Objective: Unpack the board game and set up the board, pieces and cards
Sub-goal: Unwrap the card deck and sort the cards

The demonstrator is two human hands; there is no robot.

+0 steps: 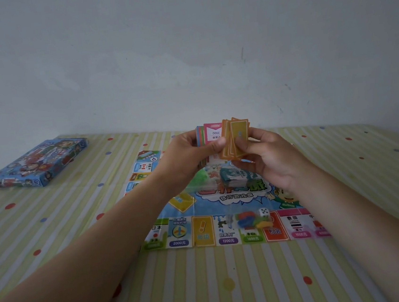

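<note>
From the head camera, the left hand (191, 153) grips a stack of cards (212, 134) with a pink one in front. The right hand (274, 161) pinches a few orange cards (237, 138) just beside the stack. The two hands are close together, up above the far half of the game board (203, 231).

The cards look thin, light and a bit slippery, so I think they could slide apart. Holding them by the long edges, thumb on the front, should keep them neat.

There is one board, lying open and flat on the striped cloth (207, 285). On it lie one bundle of paper money (235, 176) and one small clear bag of playing pieces (252, 220) with one white die inside. One game box (39, 164) lies far off to the left. At least three orange cards show; I cannot count the stack.
</note>
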